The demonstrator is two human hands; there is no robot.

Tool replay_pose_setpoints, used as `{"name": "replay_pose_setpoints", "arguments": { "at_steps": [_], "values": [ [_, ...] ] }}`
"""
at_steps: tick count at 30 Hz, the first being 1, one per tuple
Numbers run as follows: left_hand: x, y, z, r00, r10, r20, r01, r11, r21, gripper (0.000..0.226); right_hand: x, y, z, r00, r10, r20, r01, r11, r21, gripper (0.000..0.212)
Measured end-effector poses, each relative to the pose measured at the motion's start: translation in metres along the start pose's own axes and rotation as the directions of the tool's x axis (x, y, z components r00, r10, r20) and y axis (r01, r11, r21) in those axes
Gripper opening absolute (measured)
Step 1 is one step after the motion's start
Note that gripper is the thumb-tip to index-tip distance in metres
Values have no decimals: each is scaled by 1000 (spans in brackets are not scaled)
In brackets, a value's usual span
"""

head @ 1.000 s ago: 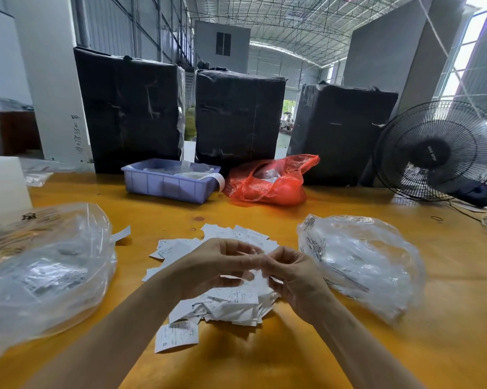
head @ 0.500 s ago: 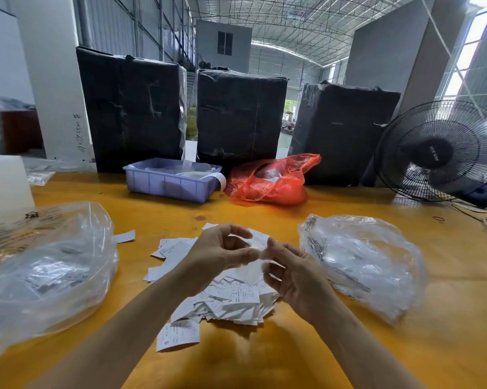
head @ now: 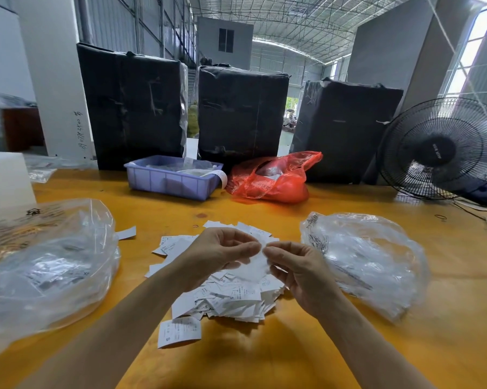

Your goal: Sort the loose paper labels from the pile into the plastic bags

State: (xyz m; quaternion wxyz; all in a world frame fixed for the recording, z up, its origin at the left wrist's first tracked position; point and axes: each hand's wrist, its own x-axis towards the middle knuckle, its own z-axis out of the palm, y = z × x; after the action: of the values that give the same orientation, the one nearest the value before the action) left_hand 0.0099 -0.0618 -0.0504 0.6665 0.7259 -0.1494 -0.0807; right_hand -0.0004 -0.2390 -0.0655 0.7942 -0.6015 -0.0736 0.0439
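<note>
Two hands raised over pile point(head: 231, 293), left hand point(head: 217, 256) and right hand point(head: 298, 273) meeting fingertip to fingertip, both pinching one blurred white label point(head: 255, 265) between thumb and forefinger. Hanging down from the pinch, label's long axis running roughly top to bottom, lower edge trailing just above the pile; printed face unreadable through motion blur, so cannot tell which way text is facing. Pile sitting mid-table point(head: 264, 360), between left bag point(head: 48, 270) and right bag point(head: 368, 262), both clear plastic and already holding labels. Loose label point(head: 179, 331) lying near side of pile, flat, "S" showing, long axis roughly left to right.

Probably separating or reading a single label before bagging. Doing it well: peeling one sheet only, checking nothing is sticking behind; turning print toward the eyes to read the size letter; holding by a corner so the mark stays uncovered; then dropping deep into the matching bag mouth, not on the rim. Thin paper, likely fluttering if fan point(head: 444, 150) is running; running or not, cannot tell.
</note>
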Motion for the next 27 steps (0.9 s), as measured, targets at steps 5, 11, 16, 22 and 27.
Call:
{"name": "replay_pose_setpoints", "arguments": {
  "at_steps": [5,11,16,22,27],
  "values": [
    [0,-5,7,999,43,-33,-42,999,32,19,-1,5,5,998,-52,27,54,997,-56,17],
    [1,-3,2,994,-19,-105,14,999,-49,40,-2,7,6,989,-140,51,147,971,-187,25],
    [2,-4,-2,988,-69,-139,63,997,-46,34,-2,11,10,981,-184,64,194,941,-277,20],
    [4,-2,-18,959,-60,-277,34,994,-100,34,1,20,6,973,-128,191,227,420,-878,27],
    [6,-6,-22,952,-79,-295,46,992,-117,30,1,21,9,987,15,160,149,289,-946,40]
  ]
}}
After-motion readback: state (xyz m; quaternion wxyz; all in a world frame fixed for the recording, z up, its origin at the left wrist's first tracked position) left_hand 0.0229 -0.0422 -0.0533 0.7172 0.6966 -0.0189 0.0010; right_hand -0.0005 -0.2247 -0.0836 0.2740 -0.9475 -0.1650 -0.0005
